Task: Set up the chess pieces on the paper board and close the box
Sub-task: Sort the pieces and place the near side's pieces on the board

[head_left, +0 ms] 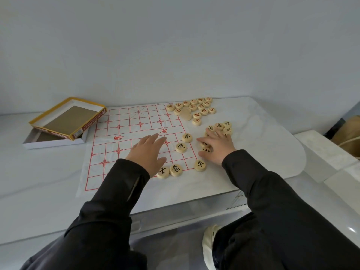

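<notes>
A white paper board [124, 133] with a red grid lies on the white table. My left hand [148, 152] rests flat on it with straight fingers. Round wooden pieces with black characters sit along the board's near right part: one [163, 172] by my left wrist, another [176, 170] beside it, a third [200, 165] at the corner, and others [181, 147], [187, 137] further in. My right hand [218, 148] lies spread over a cluster of black pieces [224, 126] just off the board's right edge, touching several. A heap of red-lettered pieces [194, 109] lies at the far right.
The open box [68, 118], yellow-edged with a brown inside, leans on its white other half [52, 142] at the far left of the table. The table edge runs close below my forearms. My shoe [209, 240] shows below the table. A white ledge [321, 151] stands to the right.
</notes>
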A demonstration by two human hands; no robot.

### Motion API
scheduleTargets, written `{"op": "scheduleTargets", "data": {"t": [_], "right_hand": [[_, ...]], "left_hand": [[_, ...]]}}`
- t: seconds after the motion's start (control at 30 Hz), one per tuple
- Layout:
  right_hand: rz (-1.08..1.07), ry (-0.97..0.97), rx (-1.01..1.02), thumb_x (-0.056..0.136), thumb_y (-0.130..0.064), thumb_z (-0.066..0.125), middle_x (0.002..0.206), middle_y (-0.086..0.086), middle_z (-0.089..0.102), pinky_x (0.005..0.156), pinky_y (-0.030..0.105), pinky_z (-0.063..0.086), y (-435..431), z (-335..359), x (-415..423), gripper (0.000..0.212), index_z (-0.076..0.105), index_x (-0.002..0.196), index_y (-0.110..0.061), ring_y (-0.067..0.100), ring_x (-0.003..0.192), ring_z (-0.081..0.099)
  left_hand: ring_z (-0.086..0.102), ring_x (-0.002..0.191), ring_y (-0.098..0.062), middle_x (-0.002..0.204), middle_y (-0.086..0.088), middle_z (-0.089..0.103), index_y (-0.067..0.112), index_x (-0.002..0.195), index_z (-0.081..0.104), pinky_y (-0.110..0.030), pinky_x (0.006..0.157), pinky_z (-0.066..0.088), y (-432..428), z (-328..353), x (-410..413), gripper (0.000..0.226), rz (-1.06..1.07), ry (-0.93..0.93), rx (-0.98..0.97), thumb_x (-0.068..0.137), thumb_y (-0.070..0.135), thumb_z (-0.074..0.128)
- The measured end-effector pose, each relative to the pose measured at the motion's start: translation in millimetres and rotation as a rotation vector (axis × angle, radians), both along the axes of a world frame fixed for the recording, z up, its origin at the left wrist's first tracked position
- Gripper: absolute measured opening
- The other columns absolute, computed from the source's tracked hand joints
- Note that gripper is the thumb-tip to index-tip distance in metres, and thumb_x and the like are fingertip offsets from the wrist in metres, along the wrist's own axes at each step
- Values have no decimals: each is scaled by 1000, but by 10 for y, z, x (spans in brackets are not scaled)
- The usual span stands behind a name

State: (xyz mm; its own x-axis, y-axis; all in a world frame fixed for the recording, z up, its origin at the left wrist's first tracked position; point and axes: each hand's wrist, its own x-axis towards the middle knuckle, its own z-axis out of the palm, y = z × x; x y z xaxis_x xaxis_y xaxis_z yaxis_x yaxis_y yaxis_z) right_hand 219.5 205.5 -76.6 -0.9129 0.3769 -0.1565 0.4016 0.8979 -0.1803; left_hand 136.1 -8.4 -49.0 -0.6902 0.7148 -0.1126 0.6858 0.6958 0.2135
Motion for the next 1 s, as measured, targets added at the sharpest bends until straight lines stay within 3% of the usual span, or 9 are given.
{"op": "scheduleTargets", "data": {"t": [0.27, 0.37, 0.5, 0.6, 0.67, 0.73, 0.8, 0.93, 1.0], "right_hand": [[-70, 40, 80, 89, -38, 58, 159, -1, 7, 116, 48, 3, -3, 155, 107, 51, 43, 137, -31, 22, 146, -1], [-125, 14, 154, 83, -47, 62, 158, -1, 10, 116, 49, 6, -27, 183, 105, 44, 54, 120, -26, 23, 146, 2], [-150, -103, 232, 80, -60, 59, 158, 1, 10, 115, 50, 6, -82, 174, 49, 55, 56, 120, -22, 26, 146, 2], [-150, -112, 252, 79, -60, 59, 155, 3, 20, 115, 48, 8, -110, 169, 11, 56, 59, 118, -20, 26, 145, 7], [-145, 12, 233, 78, -52, 63, 144, 5, 39, 112, 42, 21, -142, 202, 14, 46, 64, 109, -17, 25, 139, 26], [-202, 255, 71, 77, -37, 70, 121, 5, 56, 97, 33, 39, -174, 274, 3, 35, 65, 102, -12, 21, 118, 49], [-300, 414, -197, 75, -22, 75, 105, 4, 62, 81, 28, 48, -237, 359, -8, 35, 60, 105, -13, 19, 97, 59], [-368, 497, -783, 72, 4, 75, 90, 15, 68, 64, 32, 55, -384, 456, -116, 34, 54, 91, -15, 23, 71, 68], [-352, 478, -927, 72, 10, 73, 88, 18, 68, 65, 35, 58, -456, 461, -194, 35, 54, 87, -16, 25, 68, 68]], "left_hand": [[12, 143, -21, 156, 1, 12, 25, 148, 14, -39, 115, 19, -180, -10, -19, 64, 65, -30, 10, 94, 37, 47], [13, 143, -21, 156, 1, 12, 25, 148, 14, -39, 115, 20, -170, -12, -28, 64, 68, -36, 7, 94, 37, 47], [12, 143, -21, 157, 1, 11, 26, 148, 14, -38, 114, 19, -73, -33, 58, 64, 29, -48, 5, 94, 36, 48], [13, 143, -20, 156, 1, 12, 26, 148, 14, -37, 114, 19, -58, -34, 74, 64, 12, -47, 5, 95, 36, 47], [15, 143, -19, 156, 1, 14, 26, 148, 15, -37, 114, 19, -112, 7, 30, 64, 34, -60, 17, 94, 36, 48], [19, 142, -18, 155, 2, 19, 25, 148, 17, -36, 113, 20, -214, 88, -68, 63, 90, -71, 44, 94, 35, 49], [24, 140, -18, 153, 2, 24, 25, 147, 20, -35, 113, 23, -320, 176, -162, 61, 151, -86, 78, 95, 34, 49], [30, 137, -18, 151, 2, 30, 25, 146, 24, -32, 111, 26, -420, 234, -256, 56, 201, -124, 106, 96, 33, 47], [34, 135, -18, 150, 2, 31, 26, 145, 27, -31, 109, 28, -438, 225, -292, 53, 214, -160, 106, 96, 33, 46]]}}
